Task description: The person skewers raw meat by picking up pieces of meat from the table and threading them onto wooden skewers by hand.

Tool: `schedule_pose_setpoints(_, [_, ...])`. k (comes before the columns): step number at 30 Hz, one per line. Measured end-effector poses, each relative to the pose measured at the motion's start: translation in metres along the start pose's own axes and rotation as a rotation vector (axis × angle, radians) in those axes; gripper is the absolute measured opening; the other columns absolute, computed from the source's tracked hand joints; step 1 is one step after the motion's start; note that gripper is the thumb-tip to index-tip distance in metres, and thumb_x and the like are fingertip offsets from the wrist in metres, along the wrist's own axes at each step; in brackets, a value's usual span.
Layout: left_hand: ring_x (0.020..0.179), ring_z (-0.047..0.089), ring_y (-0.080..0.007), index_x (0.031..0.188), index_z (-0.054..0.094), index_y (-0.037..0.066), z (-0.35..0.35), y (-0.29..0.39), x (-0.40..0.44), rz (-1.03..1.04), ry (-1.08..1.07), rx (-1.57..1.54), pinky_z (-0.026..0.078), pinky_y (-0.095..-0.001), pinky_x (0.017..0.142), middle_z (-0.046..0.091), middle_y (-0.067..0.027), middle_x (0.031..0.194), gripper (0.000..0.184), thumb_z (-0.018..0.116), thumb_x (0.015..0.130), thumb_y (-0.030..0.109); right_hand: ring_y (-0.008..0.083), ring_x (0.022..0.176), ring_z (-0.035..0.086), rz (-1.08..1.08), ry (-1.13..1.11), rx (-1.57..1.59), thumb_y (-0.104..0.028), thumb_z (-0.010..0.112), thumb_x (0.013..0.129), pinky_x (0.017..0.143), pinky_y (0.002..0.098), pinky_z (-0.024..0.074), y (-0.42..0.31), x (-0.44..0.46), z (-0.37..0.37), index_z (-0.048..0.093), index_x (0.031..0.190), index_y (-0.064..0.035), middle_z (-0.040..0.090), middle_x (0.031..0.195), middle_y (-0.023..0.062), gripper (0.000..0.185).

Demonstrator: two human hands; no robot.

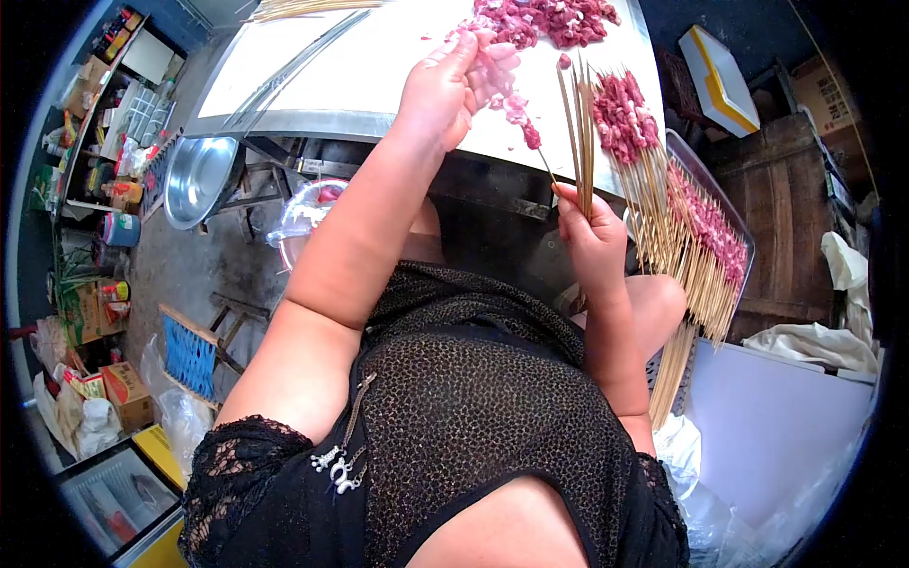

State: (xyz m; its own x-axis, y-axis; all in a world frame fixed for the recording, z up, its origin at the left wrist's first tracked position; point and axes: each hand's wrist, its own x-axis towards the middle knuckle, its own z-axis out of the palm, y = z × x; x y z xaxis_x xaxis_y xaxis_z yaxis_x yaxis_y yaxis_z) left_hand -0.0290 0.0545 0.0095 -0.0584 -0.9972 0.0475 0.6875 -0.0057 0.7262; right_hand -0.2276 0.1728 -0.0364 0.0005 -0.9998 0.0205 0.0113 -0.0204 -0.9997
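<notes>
Close to the front edge of the metal table, my right hand [589, 232] is closed round a bundle of thin wooden skewers [583, 142]. One skewer with red meat [532, 137] on its upper end leans left from its fingertips. My left hand [473, 80] is over the table beside small pink meat pieces [512, 104]; its fingers are blurred, and whether they grip meat is unclear. Behind it lies a pile of cut meat [559, 21]. Loaded skewers [625, 118] lie right of the bundle, heads on the table.
A tray [750, 248] of more meat skewers stands at the right. Thin metal rods [303, 66] lie on the table's left part. Below left are a metal basin [199, 185], a bowl with a red rim [294, 248] and a blue-woven stool [189, 355]. A white-yellow box [720, 80] stands back right.
</notes>
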Motion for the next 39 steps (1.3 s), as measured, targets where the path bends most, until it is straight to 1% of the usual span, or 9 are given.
schedule_pose_setpoints(5, [0.095, 0.061, -0.0284, 0.114, 0.044, -0.006, -0.006, 0.008, 0.006, 0.005, -0.004, -0.038, 0.052, -0.0391, 0.082, 0.059, -0.0207, 0.105, 0.029, 0.037, 0.096, 0.016, 0.0021, 0.056, 0.042, -0.012, -0.017, -0.017, -0.005, 0.055, 0.087, 0.05, 0.017, 0.0346, 0.004, 0.0, -0.003, 0.064, 0.102, -0.0006, 0.05, 0.066, -0.0055, 0.017])
schedule_pose_setpoints(7, [0.096, 0.061, -0.0289, 0.113, 0.045, -0.005, -0.01, 0.009, 0.007, -0.048, -0.048, 0.024, 0.052, -0.0399, 0.082, 0.059, -0.0207, 0.104, 0.028, 0.035, 0.096, 0.015, 0.002, 0.055, 0.041, -0.056, -0.026, -0.026, -0.003, 0.055, 0.087, 0.049, 0.016, 0.0316, 0.004, 0.0, -0.002, 0.062, 0.105, 0.0003, 0.051, 0.067, -0.005, 0.019])
schedule_pose_setpoints(10, [0.095, 0.061, -0.0296, 0.114, 0.045, -0.005, -0.006, 0.004, 0.006, -0.062, -0.016, -0.056, 0.052, -0.0409, 0.082, 0.06, -0.0209, 0.104, 0.028, 0.035, 0.096, 0.013, 0.0019, 0.055, 0.041, -0.023, -0.011, -0.037, -0.004, 0.055, 0.087, 0.049, 0.0158, 0.0313, 0.0, 0.001, -0.001, 0.062, 0.104, 0.0005, 0.051, 0.067, -0.0049, 0.019])
schedule_pose_setpoints(17, [0.096, 0.061, -0.0306, 0.113, 0.046, -0.005, 0.0, 0.001, -0.001, -0.046, 0.008, -0.021, 0.053, -0.0412, 0.082, 0.06, -0.0208, 0.103, 0.027, 0.035, 0.094, 0.011, 0.0019, 0.055, 0.041, -0.027, -0.019, -0.055, -0.005, 0.055, 0.088, 0.049, 0.0158, 0.0312, 0.002, 0.003, -0.002, 0.062, 0.104, 0.0001, 0.051, 0.067, -0.0049, 0.019])
schedule_pose_setpoints(26, [0.092, 0.063, -0.027, 0.109, 0.049, -0.005, 0.011, -0.001, -0.009, -0.022, 0.002, 0.127, 0.055, -0.0334, 0.077, 0.062, -0.019, 0.1, 0.025, 0.038, 0.094, 0.011, 0.0023, 0.056, 0.041, -0.046, -0.025, -0.053, -0.006, 0.055, 0.088, 0.049, 0.0161, 0.0311, 0.0, 0.002, -0.006, 0.062, 0.104, 0.0, 0.05, 0.067, -0.0046, 0.019])
schedule_pose_setpoints(28, [0.092, 0.062, -0.03, 0.109, 0.05, -0.004, 0.012, -0.003, -0.009, -0.025, 0.014, 0.061, 0.054, -0.0378, 0.074, 0.061, -0.0205, 0.101, 0.024, 0.042, 0.092, 0.011, 0.0023, 0.056, 0.041, -0.043, -0.029, -0.044, -0.005, 0.054, 0.088, 0.05, 0.0159, 0.0308, -0.001, 0.001, -0.008, 0.062, 0.104, -0.0002, 0.05, 0.068, -0.0047, 0.019])
schedule_pose_setpoints(35, [0.094, 0.061, -0.0316, 0.11, 0.05, -0.005, 0.014, -0.005, -0.009, -0.068, -0.066, -0.026, 0.054, -0.0401, 0.077, 0.061, -0.0209, 0.102, 0.025, 0.044, 0.091, 0.01, 0.0023, 0.054, 0.041, -0.015, -0.036, 0.01, -0.006, 0.054, 0.088, 0.048, 0.0169, 0.0336, -0.004, 0.0, -0.007, 0.062, 0.103, 0.0005, 0.049, 0.064, -0.0049, 0.019])
schedule_pose_setpoints(37, [0.098, 0.059, -0.0326, 0.11, 0.049, -0.006, 0.017, -0.004, -0.011, -0.135, -0.088, 0.012, 0.051, -0.0442, 0.084, 0.059, -0.0213, 0.104, 0.025, 0.039, 0.093, 0.009, 0.0022, 0.052, 0.04, 0.131, -0.111, 0.219, -0.006, 0.053, 0.088, 0.045, 0.0166, 0.0303, -0.009, 0.0, -0.006, 0.06, 0.105, 0.0019, 0.047, 0.063, -0.0045, 0.02])
schedule_pose_setpoints(39, [0.098, 0.059, -0.0328, 0.11, 0.049, -0.006, 0.019, -0.008, -0.015, -0.139, -0.098, 0.016, 0.051, -0.0444, 0.085, 0.059, -0.0212, 0.106, 0.025, 0.039, 0.092, 0.01, 0.0022, 0.051, 0.039, 0.182, -0.135, 0.262, -0.006, 0.052, 0.088, 0.044, 0.0164, 0.0291, -0.017, 0.001, -0.005, 0.059, 0.105, 0.0024, 0.047, 0.063, -0.0043, 0.02])
